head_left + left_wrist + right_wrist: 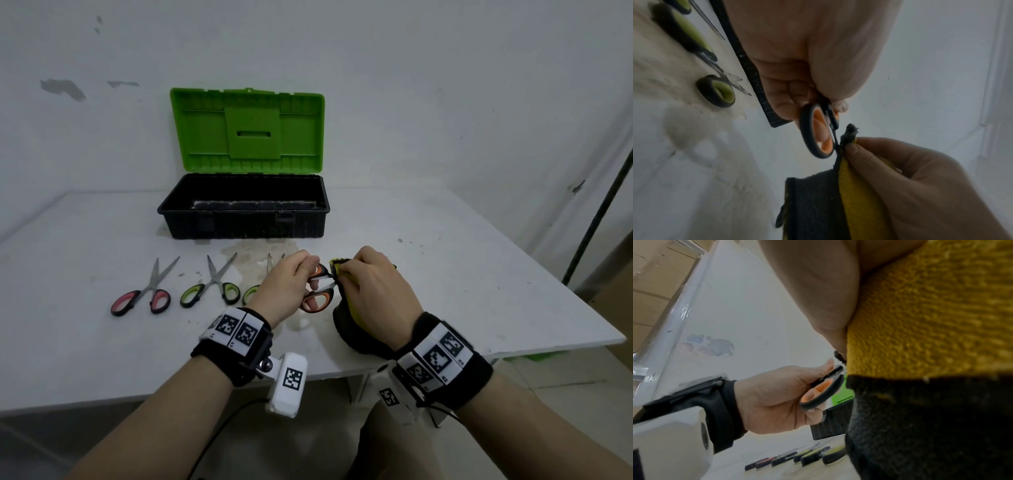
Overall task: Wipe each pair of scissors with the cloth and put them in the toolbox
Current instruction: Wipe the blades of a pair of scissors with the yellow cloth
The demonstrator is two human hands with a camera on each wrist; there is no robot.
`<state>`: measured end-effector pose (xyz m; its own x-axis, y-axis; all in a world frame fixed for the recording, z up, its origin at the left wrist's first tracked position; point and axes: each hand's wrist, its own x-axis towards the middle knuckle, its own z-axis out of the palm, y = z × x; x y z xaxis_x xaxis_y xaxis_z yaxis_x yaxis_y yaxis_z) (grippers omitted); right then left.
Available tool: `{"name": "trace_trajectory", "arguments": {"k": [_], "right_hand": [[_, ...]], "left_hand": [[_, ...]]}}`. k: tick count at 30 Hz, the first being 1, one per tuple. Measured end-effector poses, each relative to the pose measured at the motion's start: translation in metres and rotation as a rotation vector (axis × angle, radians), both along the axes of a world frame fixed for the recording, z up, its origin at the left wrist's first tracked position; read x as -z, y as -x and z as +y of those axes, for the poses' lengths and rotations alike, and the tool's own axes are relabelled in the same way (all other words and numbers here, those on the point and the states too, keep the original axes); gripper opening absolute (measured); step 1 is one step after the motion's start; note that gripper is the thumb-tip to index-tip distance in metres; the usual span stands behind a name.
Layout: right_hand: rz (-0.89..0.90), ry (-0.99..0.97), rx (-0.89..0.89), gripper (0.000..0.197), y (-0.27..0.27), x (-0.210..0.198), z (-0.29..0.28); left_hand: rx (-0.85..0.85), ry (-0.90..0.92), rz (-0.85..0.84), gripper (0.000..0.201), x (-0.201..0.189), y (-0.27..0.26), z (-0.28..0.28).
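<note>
My left hand [291,284] grips the orange-handled scissors [317,296] by their handles above the table's front middle. The blades are hidden inside the yellow and black cloth [349,322], which my right hand [373,287] pinches around them. The left wrist view shows an orange handle loop [819,134] beside the cloth [849,194]. In the right wrist view the cloth [931,337] fills the right half and the scissors [824,389] sit in the left hand. The toolbox [245,212] stands open behind, black tray, green lid [246,130] upright.
Three more pairs lie in a row on the white table [445,274]: pink-handled scissors [144,294] at the left, green-handled scissors [210,287] beside them, another green-handled pair [255,287] partly behind my left hand. A stain spreads before the toolbox.
</note>
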<state>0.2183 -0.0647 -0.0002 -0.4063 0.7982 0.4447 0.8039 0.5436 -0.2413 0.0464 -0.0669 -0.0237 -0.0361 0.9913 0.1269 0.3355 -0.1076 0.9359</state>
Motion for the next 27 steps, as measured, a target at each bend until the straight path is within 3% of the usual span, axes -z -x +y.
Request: {"name": "trace_trajectory", "arguments": {"k": [13, 18, 22, 27], "right_hand": [[0.207, -0.109, 0.104, 0.011, -0.016, -0.031, -0.014], [0.147, -0.077, -0.044, 0.013, 0.004, -0.013, -0.018], [0.064, -0.027, -0.077, 0.014, 0.015, 0.005, -0.012], [0.147, -0.038, 0.004, 0.017, 0.006, 0.003, 0.001]], "left_hand": [[-0.122, 0.005, -0.083, 0.036, 0.004, 0.006, 0.002], [-0.162, -0.024, -0.152, 0.034, 0.002, -0.004, 0.002], [-0.167, -0.099, -0.069, 0.038, -0.004, -0.012, -0.003], [-0.219, -0.154, -0.006, 0.038, -0.005, -0.009, -0.005]]}}
